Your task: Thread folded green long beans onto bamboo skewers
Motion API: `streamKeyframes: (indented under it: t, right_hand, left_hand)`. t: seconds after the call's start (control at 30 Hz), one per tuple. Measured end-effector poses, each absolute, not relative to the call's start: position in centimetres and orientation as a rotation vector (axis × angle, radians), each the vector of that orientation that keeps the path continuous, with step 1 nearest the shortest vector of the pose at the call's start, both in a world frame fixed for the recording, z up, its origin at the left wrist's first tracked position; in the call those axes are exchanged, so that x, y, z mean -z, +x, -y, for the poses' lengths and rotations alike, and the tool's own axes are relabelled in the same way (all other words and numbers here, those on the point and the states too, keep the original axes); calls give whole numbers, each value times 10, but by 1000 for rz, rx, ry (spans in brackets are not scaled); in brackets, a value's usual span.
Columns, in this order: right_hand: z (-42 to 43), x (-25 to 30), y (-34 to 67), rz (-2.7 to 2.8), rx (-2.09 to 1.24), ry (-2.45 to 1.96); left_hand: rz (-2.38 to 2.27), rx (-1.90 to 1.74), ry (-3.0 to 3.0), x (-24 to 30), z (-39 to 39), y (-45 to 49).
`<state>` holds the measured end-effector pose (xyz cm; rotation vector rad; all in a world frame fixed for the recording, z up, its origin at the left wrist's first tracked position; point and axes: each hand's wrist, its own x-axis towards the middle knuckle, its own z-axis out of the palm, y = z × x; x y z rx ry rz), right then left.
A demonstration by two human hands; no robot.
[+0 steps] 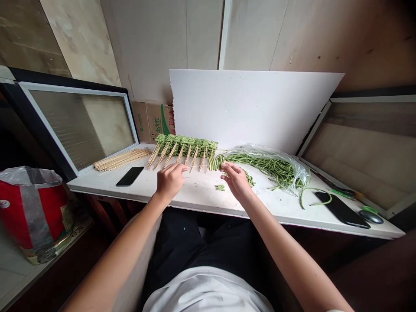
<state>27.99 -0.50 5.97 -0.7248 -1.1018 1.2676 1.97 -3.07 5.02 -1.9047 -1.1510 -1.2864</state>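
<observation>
Left hand [169, 181] pinches a bamboo skewer [198, 165] above the tabletop [195, 195], right hand [236, 181] closed on folded green beans [215, 163] at its tip, just beside a row of loaded skewers [182, 149]

White counter [201, 195] — skewered beans [182, 145], bare skewers [121, 159], bagged beans [269, 167], phone [130, 176]

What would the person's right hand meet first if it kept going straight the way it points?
Most likely the folded green long bean on the wooden skewer. The right hand's fingers already seem to touch it, though depth is hard to judge from this view.
</observation>
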Motion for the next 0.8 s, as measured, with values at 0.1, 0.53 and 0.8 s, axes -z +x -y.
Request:
streamKeyframes:
  t: [0.1, 0.53, 0.8]
  right_hand:
    - [4, -58, 280, 1073, -1267, -751]
    - [-5, -50, 283, 1207, -1176, -790]
    - [-40, -12, 313, 1885, -578, -1068]
  left_hand:
    - [1114, 1267, -1918, -50, 31, 20]
    - [1215, 1256, -1927, -46, 26, 17]
    - [1311, 1321, -1901, -42, 18, 5]
